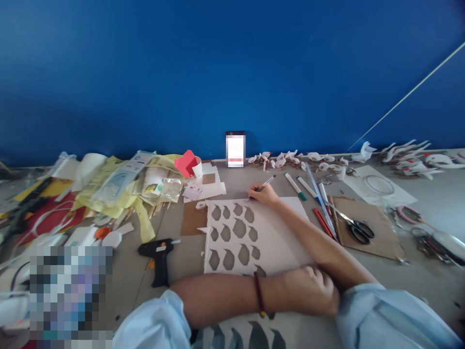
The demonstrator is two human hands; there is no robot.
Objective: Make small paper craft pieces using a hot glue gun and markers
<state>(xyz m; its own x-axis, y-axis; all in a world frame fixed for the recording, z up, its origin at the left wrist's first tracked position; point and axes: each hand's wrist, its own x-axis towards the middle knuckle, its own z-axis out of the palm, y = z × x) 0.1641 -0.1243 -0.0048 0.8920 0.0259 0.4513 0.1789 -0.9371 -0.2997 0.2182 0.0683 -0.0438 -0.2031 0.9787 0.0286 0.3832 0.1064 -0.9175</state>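
Note:
My right hand pinches a pen with its tip at the top edge of a white paper sheet. Rows of bird-like cut-outs run down the left part of this sheet, and the table colour shows through them. Across the sheet's lower part lies my left forearm, with a dark red bracelet on the wrist. My left hand is closed in a fist against my right forearm, with no object visible in it. More cut-out shapes show below the left forearm, partly hidden.
Left stand a black glue gun, yellow paper and a red paper piece. A phone leans on the blue wall. Right are markers, scissors on cardboard, and several white paper birds.

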